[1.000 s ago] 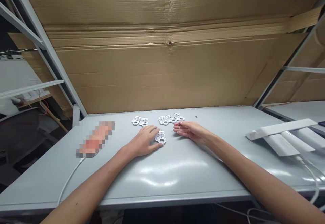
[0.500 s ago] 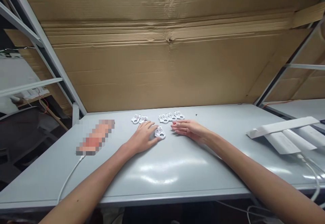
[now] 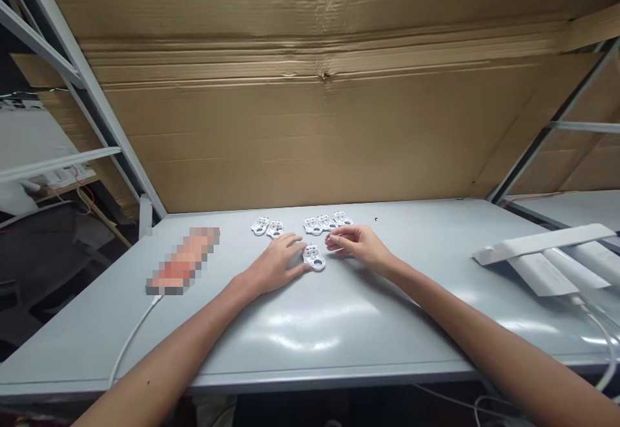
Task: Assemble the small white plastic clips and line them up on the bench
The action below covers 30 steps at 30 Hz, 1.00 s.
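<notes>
A white plastic part [image 3: 314, 259] with a round hole lies on the grey table, between my two hands. My left hand [image 3: 277, 261] rests beside it, its thumb and fingers spread around the part's left side, the thumb at its lower edge. To the right, my right hand [image 3: 361, 246] has thumb and fingertips pinched together around a tiny red thing [image 3: 328, 238], too small to make out. Behind my hands lie more such white parts: two [image 3: 260, 226] at the left and three [image 3: 326, 223] at the right.
A pixelated object [image 3: 184, 262] with a white cable lies at the table's left. White strip-like devices [image 3: 547, 252] with cables are at the right. Brown cardboard [image 3: 310, 136] stands behind the table, between grey metal frame posts [image 3: 92, 84]. A small dark bit [image 3: 376, 219] lies near the back.
The near white part has moved slightly right and toward me, and my left hand has shifted right with it. My right hand's fingers have gone from stretched out to pinched.
</notes>
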Each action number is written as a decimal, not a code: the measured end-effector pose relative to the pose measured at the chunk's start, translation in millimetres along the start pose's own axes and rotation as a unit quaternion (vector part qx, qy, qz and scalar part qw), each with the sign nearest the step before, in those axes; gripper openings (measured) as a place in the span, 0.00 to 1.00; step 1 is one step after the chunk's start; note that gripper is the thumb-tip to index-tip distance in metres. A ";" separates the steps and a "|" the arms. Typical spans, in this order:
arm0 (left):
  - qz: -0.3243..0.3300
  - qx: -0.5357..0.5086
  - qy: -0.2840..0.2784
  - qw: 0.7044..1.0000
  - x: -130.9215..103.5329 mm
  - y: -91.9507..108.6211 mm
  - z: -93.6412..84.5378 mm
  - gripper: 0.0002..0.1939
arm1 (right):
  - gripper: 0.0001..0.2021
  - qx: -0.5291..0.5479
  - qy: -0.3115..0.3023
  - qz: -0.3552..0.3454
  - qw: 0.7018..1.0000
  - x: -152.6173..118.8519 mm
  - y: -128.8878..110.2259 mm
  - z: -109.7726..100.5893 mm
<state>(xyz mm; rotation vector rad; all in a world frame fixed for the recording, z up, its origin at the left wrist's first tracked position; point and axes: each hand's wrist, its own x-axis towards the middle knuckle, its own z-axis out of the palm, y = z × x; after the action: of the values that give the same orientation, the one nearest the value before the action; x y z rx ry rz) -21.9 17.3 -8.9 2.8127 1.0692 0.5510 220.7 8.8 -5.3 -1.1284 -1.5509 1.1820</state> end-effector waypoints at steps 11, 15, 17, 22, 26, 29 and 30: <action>0.027 -0.014 0.006 1.000 0.1 1.2 0.6 0.19 | 0.10 -0.359 -0.016 -0.288 0.888 -5.7 15.6 9.6; 0.031 -0.012 0.002 0.999 -0.1 2.0 0.1 0.19 | 0.11 -0.378 -0.044 -0.291 0.878 -5.3 15.6 8.4; 0.031 -0.014 0.002 0.999 -0.2 2.2 -0.3 0.18 | 0.11 -0.374 -0.060 -0.287 0.880 -5.7 14.8 8.9; 0.034 -0.007 0.001 0.999 0.1 1.0 -1.5 0.18 | 0.12 -0.373 -0.075 -0.284 0.880 -7.8 12.2 6.5; 0.018 0.017 -0.001 1.000 -0.4 -1.1 -1.1 0.18 | 0.15 -0.359 -0.099 -0.283 0.884 -10.0 6.4 3.2; -0.002 0.041 0.007 0.999 -1.4 -1.5 -0.9 0.19 | 0.17 -0.353 -0.133 -0.269 0.886 -11.3 3.3 3.6; -0.004 0.050 0.017 0.999 -1.7 -1.1 -1.5 0.19 | 0.17 -0.354 -0.139 -0.265 0.886 -11.6 3.2 4.1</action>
<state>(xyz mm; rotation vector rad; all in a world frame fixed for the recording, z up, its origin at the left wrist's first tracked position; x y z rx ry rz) -24.2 16.9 -8.2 2.8931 1.1467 0.5609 219.8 -2.8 -10.3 -0.8729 -2.4333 0.4031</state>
